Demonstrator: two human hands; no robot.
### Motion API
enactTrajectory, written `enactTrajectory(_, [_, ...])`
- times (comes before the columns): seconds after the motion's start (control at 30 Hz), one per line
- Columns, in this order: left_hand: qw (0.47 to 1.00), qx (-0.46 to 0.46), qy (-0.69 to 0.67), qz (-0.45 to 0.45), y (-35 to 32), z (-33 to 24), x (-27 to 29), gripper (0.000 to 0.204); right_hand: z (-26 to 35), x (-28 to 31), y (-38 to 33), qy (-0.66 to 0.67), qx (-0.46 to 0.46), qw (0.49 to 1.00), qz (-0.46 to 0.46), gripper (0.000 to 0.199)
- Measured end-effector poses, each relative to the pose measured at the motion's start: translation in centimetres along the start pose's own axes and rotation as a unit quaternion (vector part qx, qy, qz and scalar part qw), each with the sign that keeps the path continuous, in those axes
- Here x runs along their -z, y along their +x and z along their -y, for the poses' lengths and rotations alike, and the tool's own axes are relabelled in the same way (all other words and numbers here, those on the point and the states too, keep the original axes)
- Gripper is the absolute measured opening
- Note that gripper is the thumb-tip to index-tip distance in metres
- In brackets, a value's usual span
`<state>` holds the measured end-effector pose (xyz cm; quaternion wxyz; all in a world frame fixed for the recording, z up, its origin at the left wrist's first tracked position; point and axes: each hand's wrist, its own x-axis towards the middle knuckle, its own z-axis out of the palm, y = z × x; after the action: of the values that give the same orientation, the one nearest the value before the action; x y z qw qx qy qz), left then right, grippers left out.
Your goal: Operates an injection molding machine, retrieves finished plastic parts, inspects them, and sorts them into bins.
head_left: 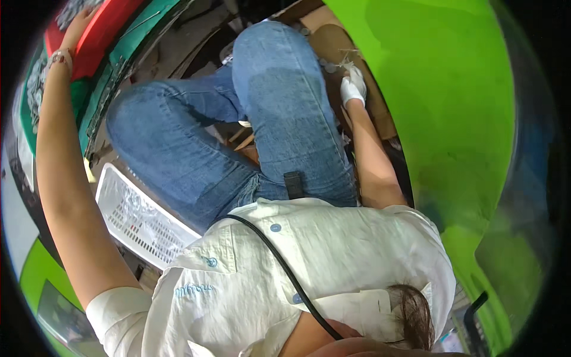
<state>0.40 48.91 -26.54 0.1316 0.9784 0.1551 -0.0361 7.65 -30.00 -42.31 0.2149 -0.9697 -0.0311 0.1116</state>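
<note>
My left hand (78,27), bare with a bracelet at the wrist, reaches to the far left and lies at the rim of a red bin (113,30). Its fingers look stretched out, though they are small in the picture. Small grey parts (70,13) lie beside it in the bin. On the far right side, past my knee, my right hand (353,87) wears a white glove. Its fingers are closed on a thin, whitish, branching piece (347,61) that looks like plastic. A brown cardboard box (380,113) is beneath and around this hand.
Green bins (30,107) with more grey parts stand below the red one. A white perforated basket (146,223) holding clear plastic sits left of my hip. Bright green machine panels (440,89) rise close on my right. My bent knees (279,71) fill the middle.
</note>
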Motion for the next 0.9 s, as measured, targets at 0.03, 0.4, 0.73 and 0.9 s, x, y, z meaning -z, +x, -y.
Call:
enactTrajectory(0.03, [0.999, 0.006, -0.028, -0.019, -0.3, -2.2, -0.7, 0.049, -1.0, 0.3, -1.1, 0.008, 0.022, 0.999, -0.030, 0.032])
enactTrajectory(0.4, [0.998, 0.027, -0.009, -0.050, -3.9, -2.7, 4.2, 0.051, -10.7, -5.5, -6.6, 0.026, -0.165, 0.976, 0.137, 0.037])
enactTrajectory(0.73, [0.995, 0.060, -0.059, -0.047, -5.9, -7.1, 4.3, 0.051, -9.5, -6.1, -4.5, -0.005, -0.304, 0.952, 0.033, 0.060])
enactTrajectory(0.9, [0.990, 0.090, -0.110, -0.016, -5.7, -3.7, 5.2, 0.051, -9.9, -6.7, -2.9, -0.036, -0.309, 0.935, 0.169, 0.055])
